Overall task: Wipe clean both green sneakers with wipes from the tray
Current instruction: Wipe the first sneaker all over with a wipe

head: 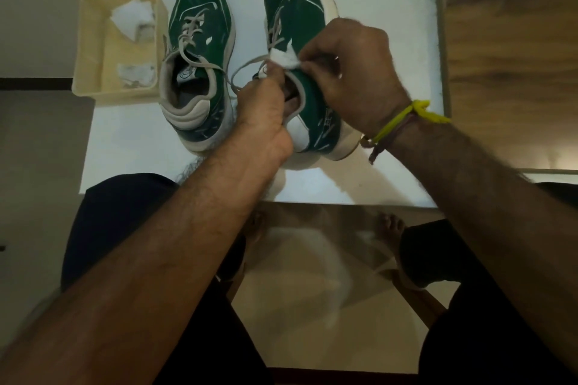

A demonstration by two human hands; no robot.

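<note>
The left hand grips the right sneaker's heel collar, tilting it — the right hand pinches a white wipe against its tongue. The other sneaker stands beside the tray at the worktop's far left corner.

place: home room | cues: glass-topped table, wood-grain panel, person's bare feet

Yellow wristband, bare forearms, dark trousers
</note>
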